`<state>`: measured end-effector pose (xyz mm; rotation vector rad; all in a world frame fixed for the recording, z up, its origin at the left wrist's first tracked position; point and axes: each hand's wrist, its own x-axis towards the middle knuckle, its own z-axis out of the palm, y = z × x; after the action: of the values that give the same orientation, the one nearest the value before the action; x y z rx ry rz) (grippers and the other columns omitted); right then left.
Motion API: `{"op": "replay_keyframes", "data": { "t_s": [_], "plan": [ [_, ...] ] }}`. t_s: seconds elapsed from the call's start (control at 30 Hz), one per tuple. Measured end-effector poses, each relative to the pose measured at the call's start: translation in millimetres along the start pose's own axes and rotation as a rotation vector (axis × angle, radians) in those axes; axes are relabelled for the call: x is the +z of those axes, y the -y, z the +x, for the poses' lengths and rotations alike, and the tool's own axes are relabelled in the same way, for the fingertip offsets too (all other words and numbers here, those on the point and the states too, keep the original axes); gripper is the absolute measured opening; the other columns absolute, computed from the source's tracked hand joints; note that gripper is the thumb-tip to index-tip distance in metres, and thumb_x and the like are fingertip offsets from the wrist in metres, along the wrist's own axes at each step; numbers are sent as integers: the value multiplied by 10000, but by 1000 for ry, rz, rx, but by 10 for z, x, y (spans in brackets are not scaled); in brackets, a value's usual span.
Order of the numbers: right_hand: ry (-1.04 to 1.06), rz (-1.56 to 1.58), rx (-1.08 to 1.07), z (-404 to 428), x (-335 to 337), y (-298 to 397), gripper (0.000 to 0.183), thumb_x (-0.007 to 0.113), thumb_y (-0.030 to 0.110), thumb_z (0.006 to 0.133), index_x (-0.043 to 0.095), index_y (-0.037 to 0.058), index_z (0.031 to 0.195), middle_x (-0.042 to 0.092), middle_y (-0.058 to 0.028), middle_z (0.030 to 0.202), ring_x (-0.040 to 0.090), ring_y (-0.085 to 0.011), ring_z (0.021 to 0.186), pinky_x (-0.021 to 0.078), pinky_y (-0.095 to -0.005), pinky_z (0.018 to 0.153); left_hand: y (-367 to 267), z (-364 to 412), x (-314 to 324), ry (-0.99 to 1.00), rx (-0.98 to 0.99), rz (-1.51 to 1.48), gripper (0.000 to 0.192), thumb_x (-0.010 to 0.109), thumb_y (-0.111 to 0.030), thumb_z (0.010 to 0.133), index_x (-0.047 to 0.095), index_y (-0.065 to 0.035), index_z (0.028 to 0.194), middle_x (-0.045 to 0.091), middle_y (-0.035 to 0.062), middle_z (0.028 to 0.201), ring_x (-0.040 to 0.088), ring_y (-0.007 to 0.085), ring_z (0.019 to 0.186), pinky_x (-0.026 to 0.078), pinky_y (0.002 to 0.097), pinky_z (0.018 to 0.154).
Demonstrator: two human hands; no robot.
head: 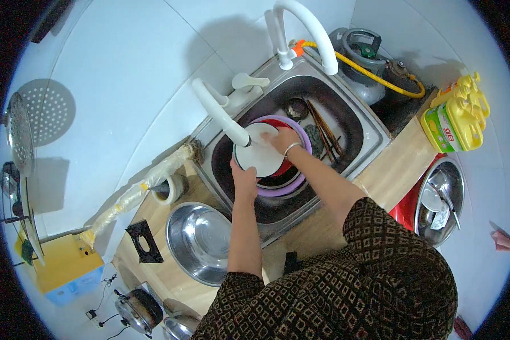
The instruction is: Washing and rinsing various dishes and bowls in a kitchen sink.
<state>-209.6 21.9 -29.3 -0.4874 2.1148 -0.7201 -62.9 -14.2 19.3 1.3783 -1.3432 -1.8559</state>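
Observation:
My left hand (245, 180) grips the near-left edge of a white dish (259, 155) with a dark rim, tilted under the spout of a white faucet (227, 119). My right hand (284, 142), a bracelet at its wrist, reaches over the dish's right edge with its fingers against the inside. Whether those fingers grip anything is hidden. Beneath the dish, a purple basin (307, 142) and a red vessel (287, 169) sit nested in the stainless-steel sink (352, 112). Right of them lie several wooden chopsticks (323, 127), a dark green scouring pad (313, 138) and a small round metal vessel (296, 109).
A steel basin (197, 242) stands on the counter left of the sink. At right are yellow detergent jugs (454, 121) and a steel bowl (461, 191) holding dishes and utensils. Behind the sink stand a second white faucet (314, 25) and a gas cylinder (363, 63) with a yellow hose (365, 74).

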Motion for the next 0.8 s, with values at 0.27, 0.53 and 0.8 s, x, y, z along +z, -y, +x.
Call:
{"op": "replay_keyframes", "data": {
  "t_s": [0.27, 0.53, 0.8],
  "plan": [
    [57, -489, -455, -531, -300, 546, 312, 414, 112, 773, 413, 66, 1082, 547, -213, 907, 555, -317, 815, 443, -400, 704, 357, 296, -239, -287, 163, 497, 297, 558, -44, 680, 482, 52, 951, 546, 150, 868, 570, 213, 649, 457, 317, 530],
    [148, -389, -531, 63, -278, -28, 440, 538, 157, 712, 414, 21, 1111, 559, -177, 909, 527, -278, 889, 412, -338, 768, -137, 102, 75, 62, 230, -82, 344, 418, -251, 819, 503, 40, 979, 530, 129, 952, 508, 177, 843, 389, 284, 751],
    [744, 548, -115, -87, -30, -191, 404, 529, 318, 750, 495, 68, 1066, 562, -105, 967, 555, -201, 833, 445, -345, 717, -504, 499, 148, 457, 286, 268, 288, 458, -265, 810, 571, -6, 865, 535, 57, 917, 482, 143, 852, 358, 258, 777]
  ]
}}
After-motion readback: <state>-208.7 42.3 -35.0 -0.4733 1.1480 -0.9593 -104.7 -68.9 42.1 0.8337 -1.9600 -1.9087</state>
